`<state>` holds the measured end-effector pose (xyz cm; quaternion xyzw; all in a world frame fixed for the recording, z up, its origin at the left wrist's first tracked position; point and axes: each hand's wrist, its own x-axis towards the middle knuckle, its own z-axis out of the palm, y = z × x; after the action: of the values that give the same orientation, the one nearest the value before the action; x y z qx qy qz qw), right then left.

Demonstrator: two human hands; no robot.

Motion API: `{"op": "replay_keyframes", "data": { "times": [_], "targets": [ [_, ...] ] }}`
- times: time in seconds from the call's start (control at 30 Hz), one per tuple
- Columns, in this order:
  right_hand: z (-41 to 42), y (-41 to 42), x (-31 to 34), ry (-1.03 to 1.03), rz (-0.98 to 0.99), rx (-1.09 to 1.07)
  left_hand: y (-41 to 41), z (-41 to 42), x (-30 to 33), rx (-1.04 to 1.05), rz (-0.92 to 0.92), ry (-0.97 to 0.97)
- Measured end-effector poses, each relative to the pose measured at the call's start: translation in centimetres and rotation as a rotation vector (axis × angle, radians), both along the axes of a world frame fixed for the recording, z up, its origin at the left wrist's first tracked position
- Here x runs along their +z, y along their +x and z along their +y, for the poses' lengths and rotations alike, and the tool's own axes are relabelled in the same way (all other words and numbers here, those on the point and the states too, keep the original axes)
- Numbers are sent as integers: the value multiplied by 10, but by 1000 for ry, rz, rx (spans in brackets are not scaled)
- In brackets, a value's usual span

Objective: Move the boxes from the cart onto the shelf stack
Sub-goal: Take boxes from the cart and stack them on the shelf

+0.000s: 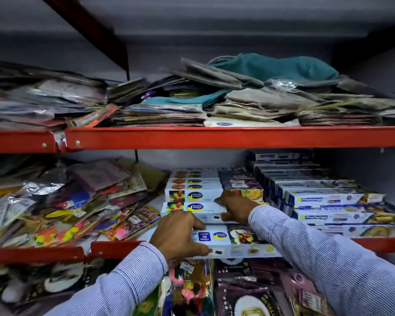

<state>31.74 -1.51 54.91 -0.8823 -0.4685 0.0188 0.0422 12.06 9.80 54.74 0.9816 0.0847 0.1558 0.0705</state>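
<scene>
now, left hand (177,236): grips the front box (217,244) at its left end
right hand (234,207): fingers curled on the box stack (192,197)
shelf (379,245): red edge

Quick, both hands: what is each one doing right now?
Left hand: closed on the left end of the front box at the shelf edge.
Right hand: fingers curled on the box behind; a real grip cannot be told.

My left hand (178,236) hides the front box's (233,239) left end; packets (43,99) on the upper shelf blur.
</scene>
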Motion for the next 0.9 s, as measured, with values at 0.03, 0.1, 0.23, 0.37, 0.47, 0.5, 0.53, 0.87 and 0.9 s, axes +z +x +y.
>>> {"op": "replay_keyframes", "data": {
  "times": [0.03,0.1,0.23,0.37,0.47,0.5,0.53,0.87,0.9],
  "targets": [
    [3,4,-5,-2,5,-7,2,3,-3,7,1,-6],
    [5,12,-13,22,10,-8,5,6,-8,16,10,-25],
    [7,21,-21,75,16,5,8,11,-15,30,33,-38],
    [6,23,-21,136,-1,8,13,14,-15,31,34,-50],
    [5,22,-18,176,-90,23,17,15,-14,18,23,-50],
    [5,22,-16,199,-106,17,18,15,-13,15,17,-49],
    [5,22,-14,221,-108,2,20,16,-12,16,14,-48],
    [-8,29,10,136,61,68,53,26,-10,54,-56,-52],
    [-12,28,9,139,80,66,55,26,-15,60,-67,-57]
  ]
}}
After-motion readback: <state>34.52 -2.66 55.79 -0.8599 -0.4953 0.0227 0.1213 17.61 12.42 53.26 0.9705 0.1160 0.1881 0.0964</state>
